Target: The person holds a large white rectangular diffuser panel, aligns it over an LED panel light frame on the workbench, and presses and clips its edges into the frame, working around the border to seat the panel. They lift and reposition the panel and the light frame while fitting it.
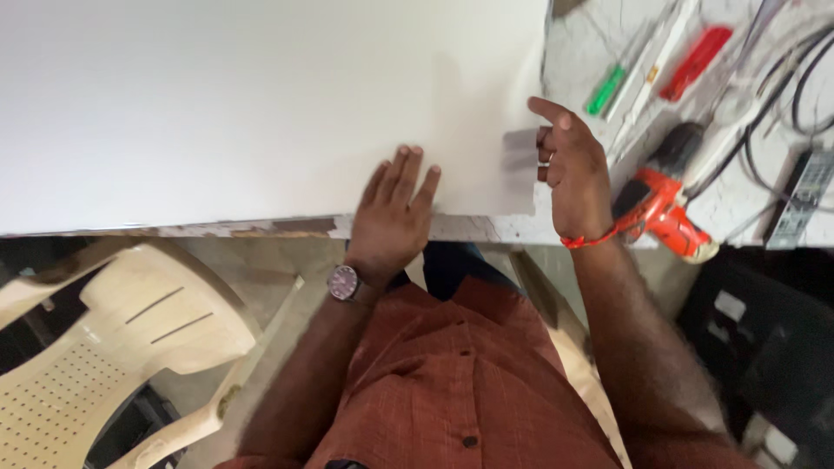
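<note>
A white board (261, 104) fills the frame's upper left; the left hand (393, 215) lies flat, released, on its lower edge, while the right hand (575, 174) hovers half-curled, empty, at its right edge.

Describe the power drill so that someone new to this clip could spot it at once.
Start at the big white board covering most of the worktable, then go past its right edge to the cluttered grey tabletop. The drill lies there near the front edge, just right of the right hand. Its orange-red and black body, the bulkiest tool there, sets it apart from the slim green-handled and red-handled tools farther back.
</note>
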Demonstrator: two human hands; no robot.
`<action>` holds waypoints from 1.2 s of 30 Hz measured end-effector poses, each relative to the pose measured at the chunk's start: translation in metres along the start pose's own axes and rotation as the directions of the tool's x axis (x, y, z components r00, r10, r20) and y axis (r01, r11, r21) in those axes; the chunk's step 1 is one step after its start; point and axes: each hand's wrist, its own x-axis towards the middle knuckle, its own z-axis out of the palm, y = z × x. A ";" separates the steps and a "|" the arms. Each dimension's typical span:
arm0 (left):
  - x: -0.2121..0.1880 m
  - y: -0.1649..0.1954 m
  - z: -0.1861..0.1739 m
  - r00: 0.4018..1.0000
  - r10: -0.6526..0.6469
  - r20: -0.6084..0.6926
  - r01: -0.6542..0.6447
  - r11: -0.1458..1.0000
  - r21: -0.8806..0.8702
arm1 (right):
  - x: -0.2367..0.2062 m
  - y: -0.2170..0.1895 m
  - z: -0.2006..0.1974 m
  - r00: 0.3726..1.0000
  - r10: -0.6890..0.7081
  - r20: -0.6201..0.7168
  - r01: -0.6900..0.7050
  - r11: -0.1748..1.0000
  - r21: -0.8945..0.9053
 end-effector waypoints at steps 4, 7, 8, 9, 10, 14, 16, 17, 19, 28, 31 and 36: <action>-0.003 -0.001 -0.027 0.998 -0.025 0.051 0.025 1.000 -0.001 | 0.013 -0.027 0.042 0.993 -0.003 -0.116 -0.017 0.985 -0.172; -0.016 -0.012 -0.051 0.996 -0.078 0.045 0.079 0.997 -0.025 | 0.010 -0.040 0.064 0.997 -0.074 -0.012 0.074 0.997 -0.036; -0.023 -0.020 -0.060 0.995 -0.093 0.025 0.093 0.995 0.025 | 0.010 -0.044 0.071 0.999 -0.047 -0.010 0.046 0.998 -0.053; -0.030 -0.029 -0.067 0.995 -0.104 0.007 0.104 0.992 0.072 | 0.012 -0.046 0.078 1.000 -0.018 -0.014 0.017 0.997 -0.070; -0.036 -0.042 -0.074 0.994 -0.112 -0.009 0.112 0.987 0.115 | 0.016 -0.046 0.085 1.000 0.029 -0.003 -0.029 0.995 -0.091; -0.070 -0.107 -0.100 0.986 -0.118 -0.114 0.134 0.981 0.141 | 0.040 -0.046 0.100 0.990 0.059 0.126 -0.044 0.992 -0.117; -0.090 -0.150 -0.114 0.985 -0.122 -0.125 0.143 0.973 0.181 | 0.050 -0.042 0.105 0.980 0.075 0.186 -0.047 0.988 -0.149; -0.101 -0.171 -0.121 0.984 -0.137 -0.116 0.157 0.972 0.177 | 0.052 -0.040 0.105 0.975 0.126 0.183 -0.090 0.977 -0.195; -0.119 -0.220 -0.134 0.980 -0.161 -0.116 0.179 0.968 0.174 | 0.057 -0.032 0.110 0.977 0.158 0.144 -0.116 0.957 -0.266; -0.200 -0.379 -0.200 0.871 -0.406 -0.277 0.478 0.830 0.287 | 0.069 0.003 0.129 0.984 0.106 -0.142 -0.152 0.917 -0.370; -0.207 -0.399 -0.228 0.813 -0.477 -0.334 0.578 0.731 0.363 | 0.070 0.009 0.125 0.964 0.105 -0.243 -0.209 0.865 -0.456; -0.219 -0.405 -0.252 0.690 -0.716 -0.111 0.724 0.681 0.108 | 0.076 0.010 0.123 0.967 0.098 -0.235 -0.203 0.857 -0.474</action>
